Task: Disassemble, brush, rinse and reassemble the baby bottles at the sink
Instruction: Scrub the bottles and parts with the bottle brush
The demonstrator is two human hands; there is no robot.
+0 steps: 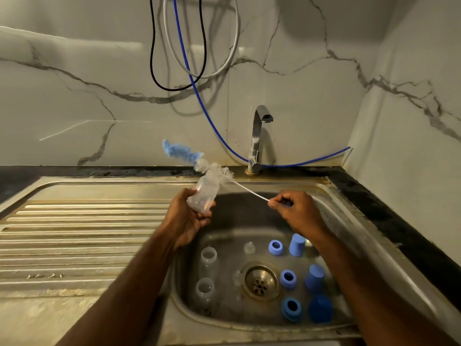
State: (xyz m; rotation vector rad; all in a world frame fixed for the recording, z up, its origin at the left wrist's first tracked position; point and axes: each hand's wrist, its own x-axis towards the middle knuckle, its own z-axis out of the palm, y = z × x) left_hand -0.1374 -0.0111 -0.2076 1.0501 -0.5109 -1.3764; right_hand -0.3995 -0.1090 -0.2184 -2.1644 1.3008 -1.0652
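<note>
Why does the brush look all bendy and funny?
The bottle brush is bent. Its blue sponge tip curls sideways, up and to the left, outside the clear bottle held in the left hand, while the right hand pinches the thin wire handle. Nothing looks spilled or broken.

- A single head-worn view looks forward and down from above and behind both forearms.
- It faces the marble wall (311,71), with the tap (259,136) beyond the right hand (296,211).
- It sits close: the left hand (187,221) is mid-frame, and the sink (349,196) opens below both hands.
- Wide-angle bending curves the surface (62,233) left of the left hand.
</note>
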